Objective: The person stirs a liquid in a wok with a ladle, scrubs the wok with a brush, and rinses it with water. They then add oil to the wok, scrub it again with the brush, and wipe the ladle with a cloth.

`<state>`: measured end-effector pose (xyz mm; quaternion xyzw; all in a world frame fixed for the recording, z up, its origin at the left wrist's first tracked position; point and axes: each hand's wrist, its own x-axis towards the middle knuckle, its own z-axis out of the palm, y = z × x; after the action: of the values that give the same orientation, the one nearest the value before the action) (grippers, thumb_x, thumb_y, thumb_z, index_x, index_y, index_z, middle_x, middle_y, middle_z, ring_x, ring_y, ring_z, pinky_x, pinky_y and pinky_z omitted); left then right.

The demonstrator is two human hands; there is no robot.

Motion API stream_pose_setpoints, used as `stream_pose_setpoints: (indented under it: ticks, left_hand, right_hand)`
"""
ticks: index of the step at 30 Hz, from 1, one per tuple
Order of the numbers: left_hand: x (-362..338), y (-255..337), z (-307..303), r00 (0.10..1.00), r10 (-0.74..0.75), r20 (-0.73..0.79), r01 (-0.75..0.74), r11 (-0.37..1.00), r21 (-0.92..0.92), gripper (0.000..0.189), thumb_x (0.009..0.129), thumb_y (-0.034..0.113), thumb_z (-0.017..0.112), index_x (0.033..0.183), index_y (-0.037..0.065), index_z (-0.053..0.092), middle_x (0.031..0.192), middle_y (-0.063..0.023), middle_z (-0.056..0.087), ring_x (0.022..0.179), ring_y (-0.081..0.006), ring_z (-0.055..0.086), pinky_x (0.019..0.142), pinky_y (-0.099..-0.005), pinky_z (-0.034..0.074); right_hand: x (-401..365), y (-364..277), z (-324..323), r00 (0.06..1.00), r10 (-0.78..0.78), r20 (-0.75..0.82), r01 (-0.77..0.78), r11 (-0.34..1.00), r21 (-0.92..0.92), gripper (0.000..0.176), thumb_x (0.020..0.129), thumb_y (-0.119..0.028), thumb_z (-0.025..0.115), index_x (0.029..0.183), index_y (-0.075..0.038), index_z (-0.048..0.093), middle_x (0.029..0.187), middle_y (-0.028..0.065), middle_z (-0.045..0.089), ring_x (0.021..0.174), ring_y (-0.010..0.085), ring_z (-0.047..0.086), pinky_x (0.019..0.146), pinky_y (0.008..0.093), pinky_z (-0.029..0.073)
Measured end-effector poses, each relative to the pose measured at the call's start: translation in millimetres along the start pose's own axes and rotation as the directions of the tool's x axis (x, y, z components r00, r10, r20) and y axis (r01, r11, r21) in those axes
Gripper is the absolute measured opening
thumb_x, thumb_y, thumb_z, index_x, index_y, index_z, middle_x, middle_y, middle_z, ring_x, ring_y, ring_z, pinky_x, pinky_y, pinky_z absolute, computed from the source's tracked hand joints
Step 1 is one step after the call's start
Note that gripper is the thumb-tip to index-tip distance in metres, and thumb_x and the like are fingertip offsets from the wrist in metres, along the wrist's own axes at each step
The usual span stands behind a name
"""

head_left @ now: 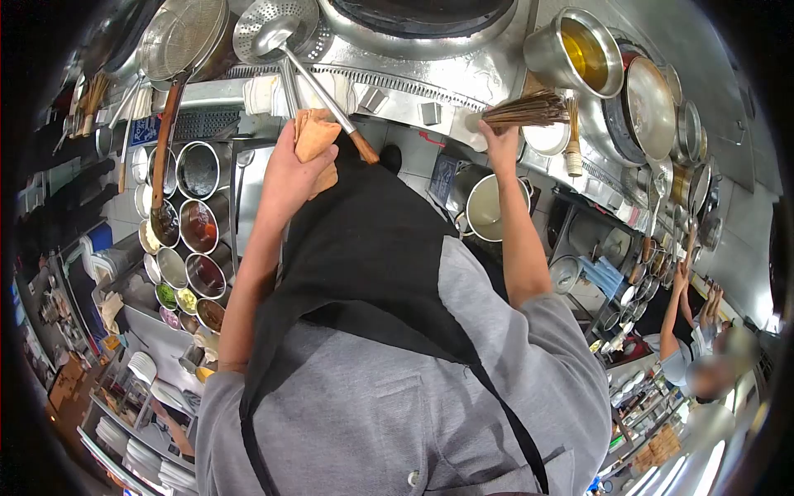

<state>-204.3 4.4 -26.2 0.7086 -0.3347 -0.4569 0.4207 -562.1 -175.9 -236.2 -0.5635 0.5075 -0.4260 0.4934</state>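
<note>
The left hand closes its fingers tightly on a cloth at the counter's front edge, beside the ladle, while the right hand grips a brush near the same edge.

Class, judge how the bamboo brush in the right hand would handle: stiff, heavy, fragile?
The bamboo brush is probably light: the right hand holds it level by one end. Its thin splints fan apart, so likely springy, not floppy.

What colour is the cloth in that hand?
The cloth in the left hand is orange-tan; the head view shows it best.
</note>
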Motion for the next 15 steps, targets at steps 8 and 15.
stream_pose_setpoints:
  ticks: [8,15]
  left_hand:
    - [1,-25,-3,0.998,-0.033,-0.045,0.031,0.999,-0.044,0.051,0.082,0.012,0.076,0.126,0.003,0.052,0.107,-0.0074,0.064,0.097,-0.0165,0.062,0.087,-0.0319,0.05]
    - [25,-15,-9,0.967,-0.227,0.12,0.256,0.866,-0.43,0.041,0.084,0.01,0.073,0.12,0.002,0.055,0.101,-0.0069,0.064,0.086,-0.0163,0.066,0.076,-0.0322,0.055]
  right_hand:
    - [-9,-9,-5,0.999,0.008,0.046,0.008,0.938,-0.347,0.042,0.085,-0.013,0.076,0.117,0.006,0.056,0.106,0.0135,0.066,0.097,0.0176,0.062,0.09,0.0338,0.048]
    - [3,-91,14,0.997,-0.072,-0.03,0.065,0.982,-0.175,0.065,0.09,-0.015,0.07,0.141,0.006,0.036,0.123,0.0153,0.056,0.109,0.0227,0.057,0.097,0.034,0.044]
